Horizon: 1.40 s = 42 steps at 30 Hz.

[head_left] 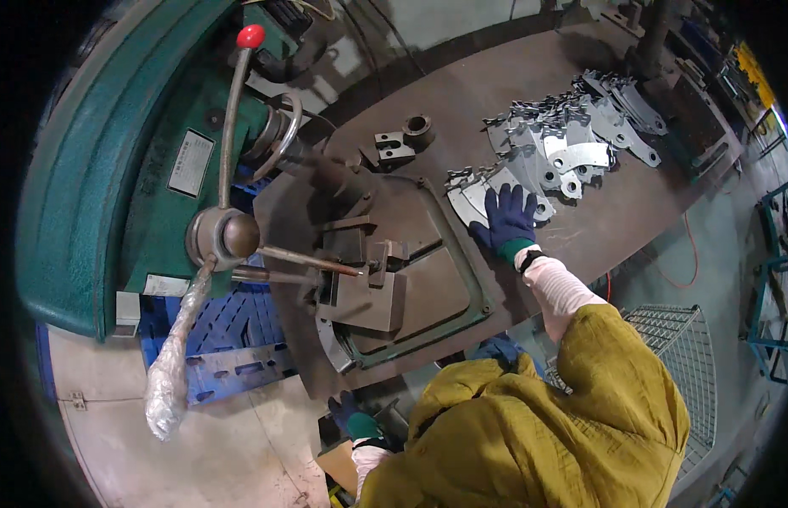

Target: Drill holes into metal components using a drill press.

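My right hand (pixel 505 222), in a dark blue glove with a green cuff, lies with fingers spread on curved flat metal plates (pixel 472 196) at the near end of a pile. It is not closed around any of them. Lower down, my left hand (pixel 350 413) in a matching glove is beside the front edge of the table, its visible fingers stretched out and nothing seen in them. Above it, a curved metal plate (pixel 333 347) is at the corner of the machine base (pixel 461 279). Steel fixture blocks (pixel 377 296) are fixed on that base.
A green drill press (pixel 148 161) fills the left side, with a red-knobbed lever (pixel 235 118) and a plastic-wrapped handle (pixel 180 356). More plates (pixel 572 140) are heaped at the right on the brown table (pixel 461 93). A wire basket (pixel 690 356) stands at my right.
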### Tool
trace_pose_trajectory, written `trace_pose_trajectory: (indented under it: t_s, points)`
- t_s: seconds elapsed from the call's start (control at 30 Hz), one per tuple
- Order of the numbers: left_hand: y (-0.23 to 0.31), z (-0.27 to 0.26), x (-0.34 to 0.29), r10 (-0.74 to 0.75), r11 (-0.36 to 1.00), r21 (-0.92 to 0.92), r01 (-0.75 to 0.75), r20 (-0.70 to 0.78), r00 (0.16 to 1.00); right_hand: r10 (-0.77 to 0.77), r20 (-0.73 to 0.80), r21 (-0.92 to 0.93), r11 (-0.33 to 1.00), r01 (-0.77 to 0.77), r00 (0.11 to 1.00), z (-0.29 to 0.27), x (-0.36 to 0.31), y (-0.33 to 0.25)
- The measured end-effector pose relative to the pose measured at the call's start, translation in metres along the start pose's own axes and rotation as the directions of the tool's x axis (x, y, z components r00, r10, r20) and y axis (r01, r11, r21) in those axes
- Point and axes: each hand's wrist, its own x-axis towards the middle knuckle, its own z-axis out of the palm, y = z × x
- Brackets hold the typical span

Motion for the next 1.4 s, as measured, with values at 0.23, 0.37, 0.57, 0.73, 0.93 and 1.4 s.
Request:
trace_pose_trajectory:
  t_s: [0.23,0.37,0.57,0.73,0.93,1.4]
  points:
    - [-0.014,0.004,0.006,-0.053,0.936,0.351,0.023,0.077,0.996,-0.095,0.145,0.036,0.995,0.091,0.985,-0.028,-0.046,0.01]
    - [-0.024,0.01,0.014,-0.079,0.971,0.224,0.082,-0.019,0.997,-0.042,-0.071,0.082,0.996,0.047,0.997,-0.03,-0.057,0.038]
    - [0.021,0.025,0.034,0.187,0.982,0.033,-0.187,0.017,0.982,0.397,0.253,-0.02,0.914,-0.406,0.882,-0.056,-0.041,0.071]
    - [0.051,0.038,0.076,0.213,0.97,-0.149,-0.194,0.125,0.969,0.411,0.335,0.029,0.895,-0.446,0.848,-0.068,-0.028,0.065]
    - [0.143,0.047,0.043,0.07,0.997,-0.063,-0.034,0.757,0.649,-0.125,-0.046,0.028,0.992,0.126,0.991,-0.127,-0.088,0.015]
    - [0.164,0.029,0.014,0.271,0.951,-0.247,0.187,0.955,-0.118,-0.799,-0.447,-0.141,0.506,0.851,0.402,-0.15,-0.106,-0.197]
